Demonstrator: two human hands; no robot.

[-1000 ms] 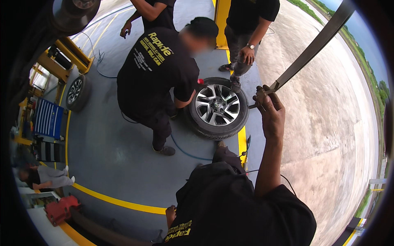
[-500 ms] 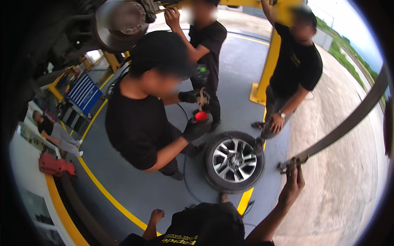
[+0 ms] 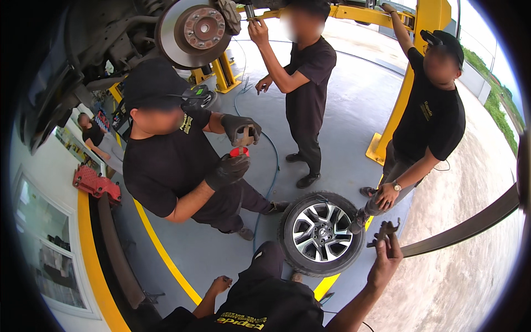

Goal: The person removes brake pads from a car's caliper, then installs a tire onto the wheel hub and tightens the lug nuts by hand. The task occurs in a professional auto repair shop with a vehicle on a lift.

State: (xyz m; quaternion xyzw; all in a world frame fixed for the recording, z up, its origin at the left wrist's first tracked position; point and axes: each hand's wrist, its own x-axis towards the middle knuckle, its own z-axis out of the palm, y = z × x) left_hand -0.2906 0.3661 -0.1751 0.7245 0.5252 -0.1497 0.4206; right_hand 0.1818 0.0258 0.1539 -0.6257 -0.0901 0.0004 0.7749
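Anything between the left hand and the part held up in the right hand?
Nothing visible. The left hand hangs low and empty; the right hand holds up a small dark metal part. Only the wheel on the floor lies behind that gap.

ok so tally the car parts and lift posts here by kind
wheel on the floor: 1
brake disc: 1
dark metal part in the right hand: 1
yellow lift posts: 2
total: 5

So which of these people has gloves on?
The crouching person under the brake disc: black gloves cover both hands. The person standing beside the disc and the one by the yellow post have bare hands.
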